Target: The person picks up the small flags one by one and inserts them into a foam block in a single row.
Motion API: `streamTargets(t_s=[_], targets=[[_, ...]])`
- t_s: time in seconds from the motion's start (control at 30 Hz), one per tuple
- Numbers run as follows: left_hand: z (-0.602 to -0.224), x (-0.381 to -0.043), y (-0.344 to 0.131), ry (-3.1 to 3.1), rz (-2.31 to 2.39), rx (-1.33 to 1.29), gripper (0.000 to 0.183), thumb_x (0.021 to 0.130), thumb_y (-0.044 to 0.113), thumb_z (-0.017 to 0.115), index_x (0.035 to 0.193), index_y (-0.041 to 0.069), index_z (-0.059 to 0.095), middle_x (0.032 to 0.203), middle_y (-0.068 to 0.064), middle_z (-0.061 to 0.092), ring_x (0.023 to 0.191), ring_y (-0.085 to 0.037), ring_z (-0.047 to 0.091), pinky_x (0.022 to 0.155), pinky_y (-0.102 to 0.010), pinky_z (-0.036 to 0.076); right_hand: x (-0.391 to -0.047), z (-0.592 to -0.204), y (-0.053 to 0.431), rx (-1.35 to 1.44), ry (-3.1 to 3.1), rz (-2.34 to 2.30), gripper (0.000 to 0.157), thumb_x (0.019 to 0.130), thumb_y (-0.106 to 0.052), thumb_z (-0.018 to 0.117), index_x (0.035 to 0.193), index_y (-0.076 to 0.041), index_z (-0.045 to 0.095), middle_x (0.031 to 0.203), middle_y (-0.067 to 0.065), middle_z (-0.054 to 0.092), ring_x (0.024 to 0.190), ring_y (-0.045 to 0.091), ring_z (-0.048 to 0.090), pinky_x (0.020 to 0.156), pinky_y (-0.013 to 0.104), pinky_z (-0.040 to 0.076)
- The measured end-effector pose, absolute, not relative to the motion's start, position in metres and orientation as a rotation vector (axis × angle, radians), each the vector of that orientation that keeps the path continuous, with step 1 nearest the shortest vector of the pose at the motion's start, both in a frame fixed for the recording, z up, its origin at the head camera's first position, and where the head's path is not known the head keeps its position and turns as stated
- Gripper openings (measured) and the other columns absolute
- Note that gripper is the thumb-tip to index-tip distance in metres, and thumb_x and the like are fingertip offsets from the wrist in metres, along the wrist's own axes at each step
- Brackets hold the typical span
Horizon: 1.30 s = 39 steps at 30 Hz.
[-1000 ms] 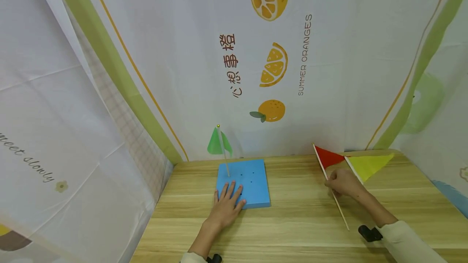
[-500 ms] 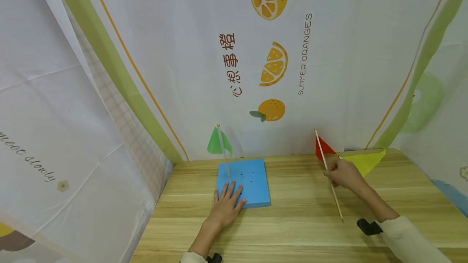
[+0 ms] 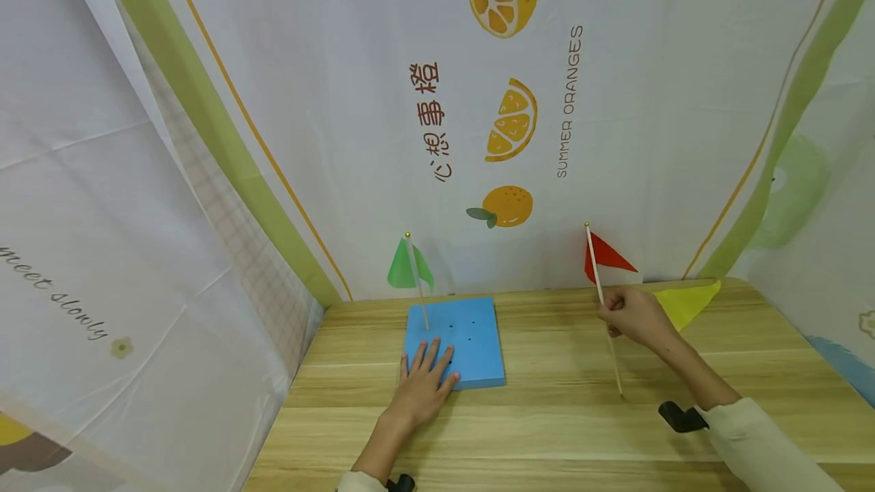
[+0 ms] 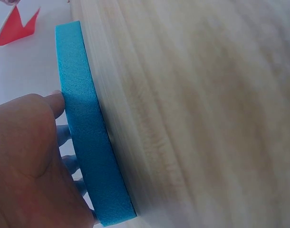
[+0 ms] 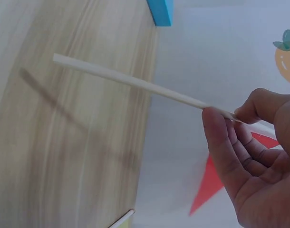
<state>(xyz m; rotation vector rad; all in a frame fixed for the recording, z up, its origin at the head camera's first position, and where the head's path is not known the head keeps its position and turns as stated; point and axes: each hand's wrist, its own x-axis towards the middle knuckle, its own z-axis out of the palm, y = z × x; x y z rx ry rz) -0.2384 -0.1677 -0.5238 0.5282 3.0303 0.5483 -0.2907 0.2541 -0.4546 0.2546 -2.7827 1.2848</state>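
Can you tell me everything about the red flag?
The red flag is a pointy piece of red material, maybe cloth, with a fold in it. It's fixed near the top of a thin, pale stick that looks wooden, with a small gold tip. The fingers of the right hand pinch the stick. It stands steeply, leaning a little, with its bottom end above the table, left of the yellow flag in the head view.

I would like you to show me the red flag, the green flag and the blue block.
Red flag (image 3: 608, 255): head view, on its cloth.
Green flag (image 3: 402, 269): head view, on its cloth.
Blue block (image 4: 91, 126): left wrist view, side face.
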Motion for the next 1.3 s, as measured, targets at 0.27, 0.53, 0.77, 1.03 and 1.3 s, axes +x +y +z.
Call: streamTargets(t_s=[0.27,0.53,0.77,1.03,1.3], targets=[[-0.524,-0.237,-0.167,3.040,0.549,0.539,0.063,0.114,0.046,0.045,0.166,0.012,0.039,0.176,-0.020,0.025,0.163,-0.048,0.020,0.126,-0.078,0.012,-0.292,-0.447,0.243,0.260,-2.733,1.328,0.014,0.098,-0.009,0.068,0.102,0.005,0.067,0.085,0.014,0.074,0.070,0.021,0.076,0.061,0.029,0.059],[-0.524,-0.236,-0.168,3.033,0.547,0.540,0.063,0.114,0.047,0.045,0.167,0.012,0.039,0.176,-0.020,0.025,0.163,-0.048,0.019,0.126,-0.078,0.012,-0.297,-0.441,0.229,0.274,-2.688,1.349,0.010,0.097,-0.006,0.066,0.099,0.003,0.066,0.083,0.012,0.072,0.068,0.021,0.075,0.064,0.033,0.064],[-0.524,-0.237,-0.168,3.033,0.562,0.550,0.064,0.114,0.047,0.045,0.167,0.012,0.039,0.176,-0.020,0.025,0.163,-0.048,0.019,0.126,-0.078,0.011,-0.304,-0.435,0.217,0.293,-2.665,1.367,0.010,0.097,-0.007,0.066,0.098,0.002,0.065,0.083,0.012,0.071,0.069,0.021,0.075,0.067,0.037,0.066],[-0.524,-0.238,-0.169,3.028,0.582,0.555,0.064,0.114,0.047,0.045,0.167,0.012,0.039,0.176,-0.020,0.024,0.164,-0.048,0.017,0.126,-0.078,0.010,-0.309,-0.426,0.198,0.336,-2.628,1.411,0.011,0.097,-0.008,0.067,0.097,0.003,0.066,0.083,0.013,0.071,0.071,0.028,0.076,0.064,0.029,0.064],[-0.524,-0.238,-0.169,3.024,0.580,0.553,0.064,0.114,0.048,0.045,0.167,0.012,0.039,0.176,-0.020,0.024,0.164,-0.048,0.018,0.127,-0.078,0.009,-0.314,-0.422,0.175,0.378,-2.570,1.418,0.007,0.095,-0.004,0.068,0.095,0.003,0.066,0.082,0.014,0.071,0.067,0.025,0.074,0.061,0.027,0.064]])
